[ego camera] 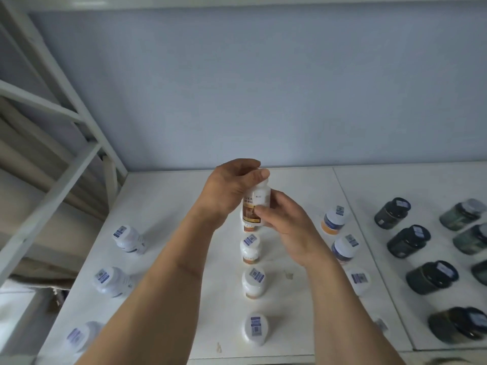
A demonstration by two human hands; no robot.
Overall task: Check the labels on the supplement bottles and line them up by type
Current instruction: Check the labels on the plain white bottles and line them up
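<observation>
Both hands hold one white supplement bottle [257, 206] with an orange-brown label, raised upright above the white table [168, 206]. My left hand [232, 188] grips its cap and upper body from the left. My right hand [287, 219] pinches its lower body from the right. Below it runs a column of white-capped bottles with orange labels [250, 250], [254, 281], [255, 329]. White bottles [129, 238], [112, 280] stand in a left column. Blue-labelled ones [334, 219], [345, 247] stand in a right column.
Dark green jars [392, 213], [408, 241], [431, 276] stand in rows on the adjoining white panel at the right. A white metal rack frame [87, 143] rises at the left. A blue-grey wall [237, 88] closes the back of the table.
</observation>
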